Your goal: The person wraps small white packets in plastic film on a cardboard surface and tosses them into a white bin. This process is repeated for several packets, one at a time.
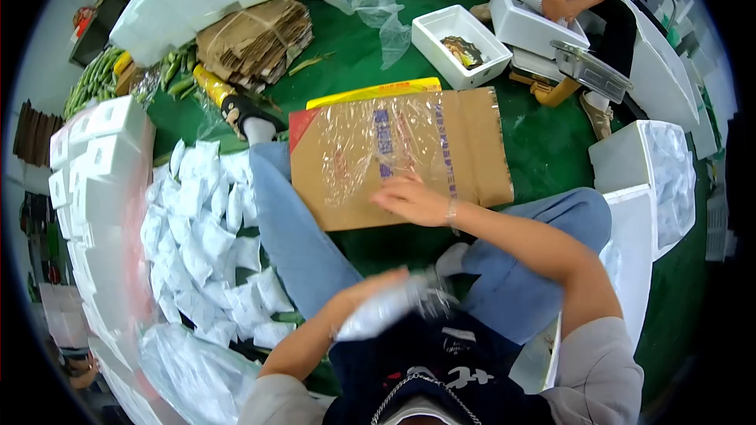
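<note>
A flat cardboard piece (465,145) lies in front of my crossed legs, with clear shiny film over its middle and purple printing. Over its lower edge is my right hand (413,198), fingers stretched out and slightly bent, holding nothing visible. Close to my chest, my left hand (368,290) is closed on a whitish packet (386,311) with clear, crinkled plastic at its end. Motion blurs both the packet and this hand. A yellow board (374,91) shows from under the far edge of the cardboard.
White pouches (197,244) are heaped left of my leg, beside stacked white foam boxes (102,189). Bundled flat cardboard (256,35) and an open foam box (461,47) are farther off. Another person's hands (559,8) work at a foam box. Foam boxes (622,157) stand right.
</note>
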A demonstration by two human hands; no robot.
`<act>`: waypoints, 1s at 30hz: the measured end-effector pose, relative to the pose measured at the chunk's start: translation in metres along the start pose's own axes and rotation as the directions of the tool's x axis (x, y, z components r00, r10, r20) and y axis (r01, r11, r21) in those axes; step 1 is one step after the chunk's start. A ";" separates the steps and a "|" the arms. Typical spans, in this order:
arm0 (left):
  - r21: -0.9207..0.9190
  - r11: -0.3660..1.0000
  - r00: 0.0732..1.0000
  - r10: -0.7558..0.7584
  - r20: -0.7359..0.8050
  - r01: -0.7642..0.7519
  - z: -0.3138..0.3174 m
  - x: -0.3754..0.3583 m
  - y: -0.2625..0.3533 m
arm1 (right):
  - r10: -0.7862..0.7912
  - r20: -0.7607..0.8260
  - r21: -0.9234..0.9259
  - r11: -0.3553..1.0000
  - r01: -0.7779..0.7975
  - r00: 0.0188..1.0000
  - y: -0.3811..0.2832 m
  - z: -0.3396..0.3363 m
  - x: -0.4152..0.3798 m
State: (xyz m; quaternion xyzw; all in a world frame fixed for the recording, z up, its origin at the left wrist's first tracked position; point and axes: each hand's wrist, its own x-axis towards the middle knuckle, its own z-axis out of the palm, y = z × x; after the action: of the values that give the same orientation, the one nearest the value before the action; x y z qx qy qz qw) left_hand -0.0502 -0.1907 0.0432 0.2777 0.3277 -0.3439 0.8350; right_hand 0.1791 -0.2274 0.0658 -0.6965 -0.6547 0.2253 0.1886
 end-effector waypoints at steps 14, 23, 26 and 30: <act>0.830 0.170 -0.335 0.858 -0.390 -0.531 0.061 -0.070 0.076 | 0.393 -0.656 0.443 0.892 -0.094 0.645 -0.102 -0.034 -0.019; 0.356 0.499 0.603 0.739 0.301 -0.790 0.014 0.033 0.072 | -0.133 -0.507 -0.388 0.918 -0.087 0.852 -0.198 -0.050 -0.069; 0.354 0.745 0.759 0.303 0.576 -0.565 0.067 0.023 0.053 | -0.031 -0.347 -0.309 0.948 -0.083 0.937 -0.174 -0.057 -0.110; 0.238 0.720 0.612 0.314 0.726 -0.652 0.166 -0.004 0.065 | 0.296 -0.556 -0.003 0.934 -0.358 0.777 -0.136 -0.110 -0.200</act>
State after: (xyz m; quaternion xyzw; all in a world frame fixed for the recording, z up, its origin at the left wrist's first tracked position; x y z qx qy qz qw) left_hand 0.0559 -0.2635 0.1666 0.4220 -0.1643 -0.2387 0.8590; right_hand 0.1204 -0.4137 0.2461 -0.8436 -0.4536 0.0106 0.2871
